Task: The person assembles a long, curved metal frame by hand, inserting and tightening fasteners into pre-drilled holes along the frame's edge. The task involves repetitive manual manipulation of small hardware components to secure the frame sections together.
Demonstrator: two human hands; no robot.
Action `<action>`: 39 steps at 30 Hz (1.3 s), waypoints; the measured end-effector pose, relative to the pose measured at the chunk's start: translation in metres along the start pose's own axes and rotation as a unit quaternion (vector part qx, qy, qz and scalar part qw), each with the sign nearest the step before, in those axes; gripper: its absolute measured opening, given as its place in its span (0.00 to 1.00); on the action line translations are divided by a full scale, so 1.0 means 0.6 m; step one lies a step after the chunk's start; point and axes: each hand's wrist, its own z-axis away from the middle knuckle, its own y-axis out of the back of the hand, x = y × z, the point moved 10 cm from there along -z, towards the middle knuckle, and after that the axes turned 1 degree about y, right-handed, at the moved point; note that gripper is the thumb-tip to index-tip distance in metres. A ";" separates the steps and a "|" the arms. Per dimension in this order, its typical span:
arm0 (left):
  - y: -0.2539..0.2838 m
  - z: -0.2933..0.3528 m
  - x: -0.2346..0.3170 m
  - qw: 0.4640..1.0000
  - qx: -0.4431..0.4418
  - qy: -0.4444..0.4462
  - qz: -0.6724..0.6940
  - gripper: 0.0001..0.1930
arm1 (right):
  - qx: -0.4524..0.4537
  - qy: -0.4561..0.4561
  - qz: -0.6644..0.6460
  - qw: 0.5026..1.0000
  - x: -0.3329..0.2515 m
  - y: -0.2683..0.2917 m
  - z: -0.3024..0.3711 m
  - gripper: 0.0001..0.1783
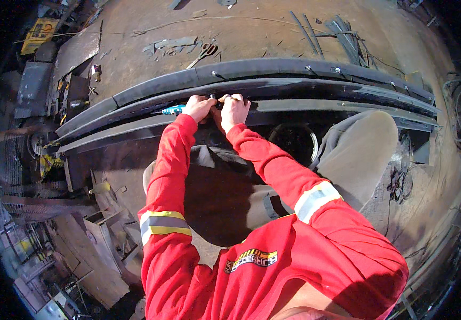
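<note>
Three long, curved dark strips lie side by side in front of me, with several bolts standing up along the far ones. Over the middle strips, left of their centre, my left hand is closed, its fingers curled down. Close beside it, my right hand is also closed, with thumb and fingers bent together. A small dark piece shows between the two hands, but its kind is hidden by the fingers. Just left of my left hand, a teal-handled tool lies along the strips; its other end is hidden.
Scissors lie beyond the strips, near dark scraps. A pile of dark strips is at the far right. Wooden boards and metal parts crowd the left. A round ring-shaped thing sits beside my right knee.
</note>
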 end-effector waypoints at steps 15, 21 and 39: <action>0.027 -0.010 0.037 0.981 0.047 -0.075 -0.174 0.19 | 0.029 0.030 0.068 0.997 -0.015 0.010 0.004 0.14; 0.038 -0.008 0.041 0.969 0.140 -0.103 -0.173 0.18 | -0.015 0.009 0.080 0.997 -0.005 -0.004 -0.019 0.15; 0.046 -0.002 0.032 0.965 0.193 -0.047 -0.171 0.20 | -0.092 0.021 0.051 0.994 0.003 -0.015 -0.026 0.19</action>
